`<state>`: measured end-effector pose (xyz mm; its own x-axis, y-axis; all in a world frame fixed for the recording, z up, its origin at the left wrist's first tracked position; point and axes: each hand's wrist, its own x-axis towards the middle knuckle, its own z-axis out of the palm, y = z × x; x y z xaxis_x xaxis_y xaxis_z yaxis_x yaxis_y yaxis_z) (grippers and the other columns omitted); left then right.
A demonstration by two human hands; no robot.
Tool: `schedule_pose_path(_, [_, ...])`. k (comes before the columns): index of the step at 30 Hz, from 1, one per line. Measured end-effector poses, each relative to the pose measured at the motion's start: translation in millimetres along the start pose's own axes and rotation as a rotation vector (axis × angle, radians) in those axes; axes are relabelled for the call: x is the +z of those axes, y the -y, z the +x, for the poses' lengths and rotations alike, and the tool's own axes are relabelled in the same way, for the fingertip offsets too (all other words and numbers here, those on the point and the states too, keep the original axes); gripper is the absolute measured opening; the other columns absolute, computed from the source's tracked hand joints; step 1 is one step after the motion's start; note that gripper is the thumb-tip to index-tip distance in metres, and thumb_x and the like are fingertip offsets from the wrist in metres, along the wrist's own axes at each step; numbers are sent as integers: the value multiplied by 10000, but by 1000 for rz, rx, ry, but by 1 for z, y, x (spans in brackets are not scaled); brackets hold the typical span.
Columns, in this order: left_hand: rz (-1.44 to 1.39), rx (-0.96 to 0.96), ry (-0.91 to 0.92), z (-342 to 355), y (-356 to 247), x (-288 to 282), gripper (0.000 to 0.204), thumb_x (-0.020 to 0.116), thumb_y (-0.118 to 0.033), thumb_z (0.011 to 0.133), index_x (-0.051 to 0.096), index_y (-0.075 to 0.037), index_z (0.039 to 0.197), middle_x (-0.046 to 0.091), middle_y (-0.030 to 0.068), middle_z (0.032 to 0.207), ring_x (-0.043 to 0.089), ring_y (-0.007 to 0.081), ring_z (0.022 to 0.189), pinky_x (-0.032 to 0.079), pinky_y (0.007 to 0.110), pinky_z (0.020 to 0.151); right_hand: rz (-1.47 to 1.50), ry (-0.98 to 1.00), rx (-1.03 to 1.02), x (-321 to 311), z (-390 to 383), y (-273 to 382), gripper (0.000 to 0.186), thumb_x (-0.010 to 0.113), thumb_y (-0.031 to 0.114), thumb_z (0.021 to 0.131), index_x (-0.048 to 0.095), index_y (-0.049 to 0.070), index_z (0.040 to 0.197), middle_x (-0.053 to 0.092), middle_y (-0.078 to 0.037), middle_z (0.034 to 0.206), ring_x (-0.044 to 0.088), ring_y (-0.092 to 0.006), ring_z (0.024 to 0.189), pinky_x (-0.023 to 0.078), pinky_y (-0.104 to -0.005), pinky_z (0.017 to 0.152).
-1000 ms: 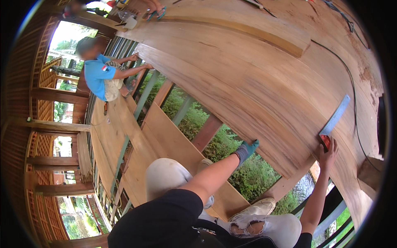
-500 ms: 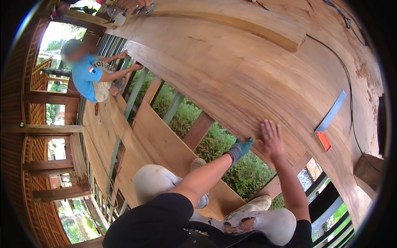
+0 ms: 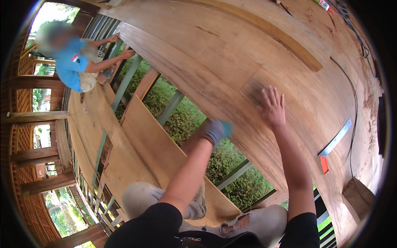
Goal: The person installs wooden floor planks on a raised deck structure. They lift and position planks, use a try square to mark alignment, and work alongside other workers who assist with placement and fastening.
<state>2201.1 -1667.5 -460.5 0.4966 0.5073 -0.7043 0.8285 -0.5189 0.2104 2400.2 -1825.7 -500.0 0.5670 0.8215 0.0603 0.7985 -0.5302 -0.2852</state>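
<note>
Brown floorboards point(image 3: 231, 78) fill the middle and right of the view, their near edge slanting from the upper left down toward the person's right forearm, beside an open gap. Over these boards, a little inward from that edge, the bare right hand point(image 3: 273, 108) lies palm down with its fingers fanned apart, pinching nothing; how firmly the palm bears on the wood, I cannot tell. Nearer the body, the left hand point(image 3: 219, 130), in a grey-and-green work glove point(image 3: 213, 133), is at the near edge of the boards, above the gap. It is blurred, so I cannot tell whether its fingers are curled, loose or pinching the wood. Green joists point(image 3: 171, 108) and a reddish beam point(image 3: 147, 82) cross the gap, with leafy plants point(image 3: 256, 186) below. On the gap's other side, near the person's knees, lies a flat tan plank point(image 3: 153, 136). At the upper left a co-worker point(image 3: 72, 64) in a blue shirt crouches with both hands at the far end of the boards; their grip is too small to make out. Well to the right of the bare hand, a try square point(image 3: 331, 144) with a metal blade and red handle rests on the floor, near a thin black cable point(image 3: 356, 107). Farther off, a thick timber point(image 3: 285, 40) lies on top of the boards.
</note>
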Motion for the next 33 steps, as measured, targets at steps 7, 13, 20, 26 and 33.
schedule_pose_path(7, [187,236,-887,129,41,-59,617,530,-436,933,452,-16,1379,353,232,1513,316,397,1415,214,582,1150,-72,-23,276,17,41,-7,740,582,480,897,355,136,1511,249,-106,1607,166,-294,1501,120,-483,1222])
schedule_pose_path(13, [428,698,-520,134,25,-38,681,507,-463,938,346,-98,1491,287,122,1589,227,359,1479,122,603,1178,-95,31,307,15,43,-8,760,599,475,877,351,141,1513,250,-101,1607,167,-300,1501,127,-489,1218])
schedule_pose_path(20, [417,822,-55,110,33,-48,651,495,-424,949,366,-62,1476,267,169,1591,242,373,1468,151,596,1171,-88,62,333,18,46,-7,768,606,456,859,348,149,1515,236,-97,1614,164,-302,1503,121,-494,1217])
schedule_pose_path(26, [137,133,-865,224,69,-153,658,399,-464,1007,318,-38,1503,258,223,1577,224,381,1469,137,598,1167,-87,86,322,18,50,-1,788,615,442,842,340,145,1518,229,-112,1614,165,-320,1500,124,-498,1216])
schedule_pose_path(33, [258,97,-761,234,52,-153,680,398,-496,996,303,-69,1517,228,185,1594,206,379,1470,148,607,1155,-143,18,317,27,57,-2,750,647,449,831,410,118,1460,354,-160,1523,268,-375,1446,198,-528,1185])
